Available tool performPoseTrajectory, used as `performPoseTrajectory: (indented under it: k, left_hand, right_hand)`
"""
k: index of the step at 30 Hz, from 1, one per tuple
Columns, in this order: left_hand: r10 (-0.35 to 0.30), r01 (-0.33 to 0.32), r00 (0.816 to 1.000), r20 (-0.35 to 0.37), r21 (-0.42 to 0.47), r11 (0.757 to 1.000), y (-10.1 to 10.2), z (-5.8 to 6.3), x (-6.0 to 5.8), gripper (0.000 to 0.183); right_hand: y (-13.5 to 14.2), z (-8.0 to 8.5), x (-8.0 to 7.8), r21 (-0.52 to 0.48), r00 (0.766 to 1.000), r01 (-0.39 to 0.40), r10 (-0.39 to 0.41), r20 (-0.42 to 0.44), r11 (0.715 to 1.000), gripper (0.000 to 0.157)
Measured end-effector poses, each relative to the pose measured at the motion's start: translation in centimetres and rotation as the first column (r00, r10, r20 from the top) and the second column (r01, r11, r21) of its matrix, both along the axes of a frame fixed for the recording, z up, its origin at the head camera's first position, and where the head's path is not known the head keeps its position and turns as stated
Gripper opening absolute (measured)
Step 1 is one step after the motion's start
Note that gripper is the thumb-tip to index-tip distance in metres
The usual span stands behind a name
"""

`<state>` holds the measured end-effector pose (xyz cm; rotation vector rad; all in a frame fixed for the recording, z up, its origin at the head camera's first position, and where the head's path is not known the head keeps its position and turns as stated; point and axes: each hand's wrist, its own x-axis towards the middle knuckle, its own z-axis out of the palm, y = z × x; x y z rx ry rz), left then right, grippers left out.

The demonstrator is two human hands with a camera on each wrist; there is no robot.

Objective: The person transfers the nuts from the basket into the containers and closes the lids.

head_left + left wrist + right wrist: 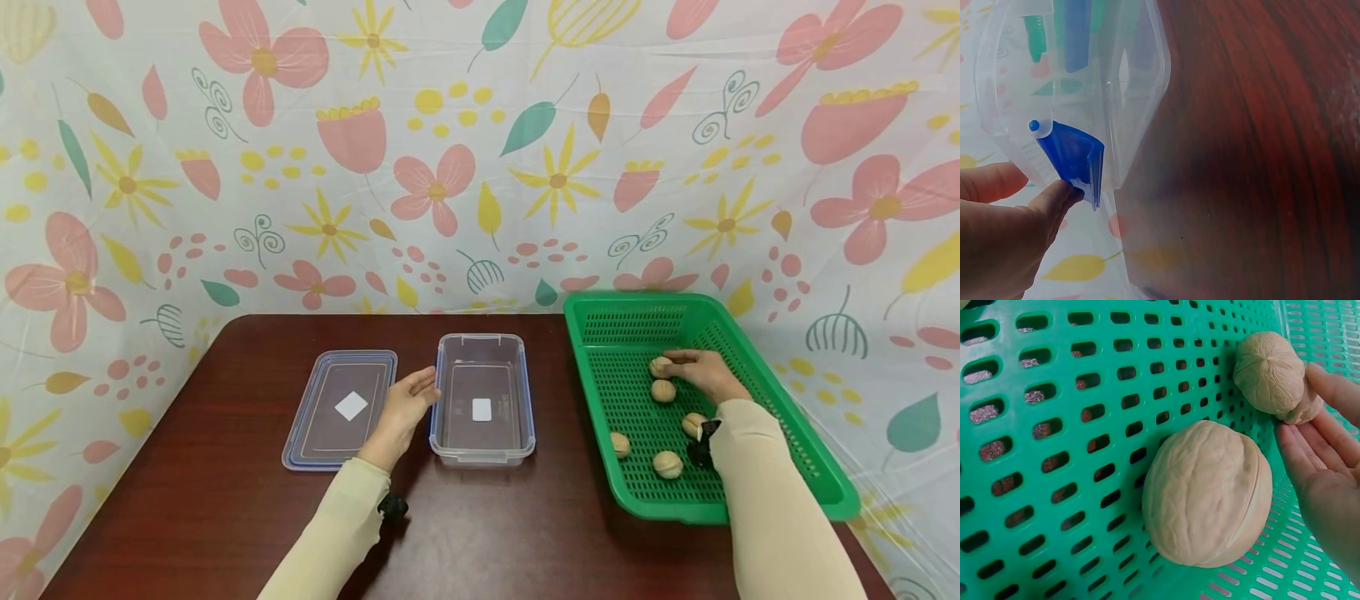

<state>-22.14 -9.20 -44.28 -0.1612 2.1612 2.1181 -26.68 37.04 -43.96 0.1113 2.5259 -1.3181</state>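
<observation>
Inside the green basket (588,400), my right hand (705,372) grips a walnut (659,367) between thumb and fingers. In the right wrist view that walnut (1305,411) is partly hidden behind another walnut (1268,370), while a nearer walnut (1207,495) lies apart from the fingers. Several walnuts rest on the basket floor. My left hand (405,410) is at the left side of a clear plastic box (480,383), its fingers fairly straight. Seen from the left wrist, the fingertips touch a blue side latch (1074,159) that hangs unfastened.
A clear lid with a blue seal (333,387) lies flat on the dark wooden table (480,533), left of the box. Behind the table hangs a flower-printed cloth (465,108). The basket's raised rim surrounds the right hand's area.
</observation>
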Motion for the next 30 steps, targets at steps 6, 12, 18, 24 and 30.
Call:
performPoseTrajectory:
  k: [6,12,18,24,30]
  left_hand:
    - [-0.002,0.002,1.0,0.008,-0.003,1.0,0.0,-0.1,0.0,0.046]
    - [-0.02,0.02,1.0,-0.006,0.004,1.0,-0.1,0.6,0.4,0.045]
    - [-0.006,0.007,1.0,-0.012,0.02,1.0,-0.1,0.0,0.0,0.044]
    - [-0.001,0.001,1.0,-0.017,0.028,1.0,-0.1,-0.3,-0.1,0.044]
    - [0.0,0.0,1.0,-0.006,0.022,1.0,-0.1,-0.2,0.0,0.044]
  right_hand:
    - [-0.2,0.2,0.0,-0.004,1.0,0.0,0.0,-0.007,1.0,0.069]
    - [-0.3,0.6,-0.2,-0.02,1.0,0.008,-0.008,-0.019,1.0,0.066]
    - [-0.8,1.5,-0.7,-0.011,0.999,0.004,-0.004,-0.036,1.0,0.066]
    - [-1.2,2.8,-1.0,-0.002,0.999,-0.006,0.006,-0.054,1.0,0.065]
    - [-1.7,4.0,-1.4,-0.017,0.997,-0.005,0.004,-0.075,1.0,0.067]
